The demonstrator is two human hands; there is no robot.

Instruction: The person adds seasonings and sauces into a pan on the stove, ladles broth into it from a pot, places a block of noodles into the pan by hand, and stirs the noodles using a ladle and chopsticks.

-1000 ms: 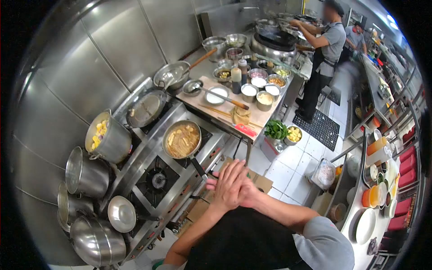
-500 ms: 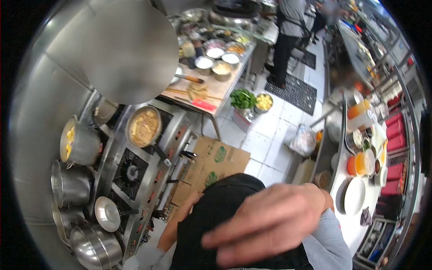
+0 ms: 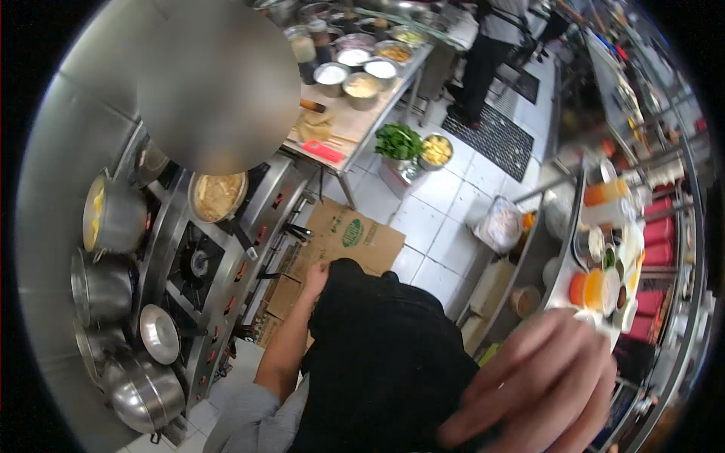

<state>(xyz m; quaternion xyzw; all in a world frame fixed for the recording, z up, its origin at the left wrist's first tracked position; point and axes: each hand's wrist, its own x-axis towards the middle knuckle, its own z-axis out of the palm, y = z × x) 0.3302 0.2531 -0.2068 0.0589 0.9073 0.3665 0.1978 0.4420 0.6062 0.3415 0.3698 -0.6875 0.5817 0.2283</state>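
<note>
Large and smeared by motion, my right hand point(image 3: 540, 385) is raised close to the camera with its fingers loosely bent and nothing visible in them. It is in front of the white counter point(image 3: 563, 283) on the right. My left hand point(image 3: 318, 278) is curled closed at the edge of the black apron point(image 3: 377, 340); whatever its fingers hold is hidden. To its left, a frying pan point(image 3: 219, 198) with brownish food sits on the stove point(image 3: 215, 275), handle pointing toward me. A smaller empty-looking pan point(image 3: 159, 334) rests nearer on the stove.
Several metal pots point(image 3: 106, 285) line the left wall. A prep table point(image 3: 355, 140) carries bowls and a red-handled tool point(image 3: 324, 151). Greens point(image 3: 399, 141) and a bowl of yellow pieces point(image 3: 436, 151) stand beyond flattened cardboard point(image 3: 355, 232). Another person point(image 3: 483, 64) stands farther back. A blurred disc hides the upper left.
My right hand has swung right and nearer the counter, its fingers more bent. My left hand has moved up along the apron's edge. The view has shifted, with the stove lower left.
</note>
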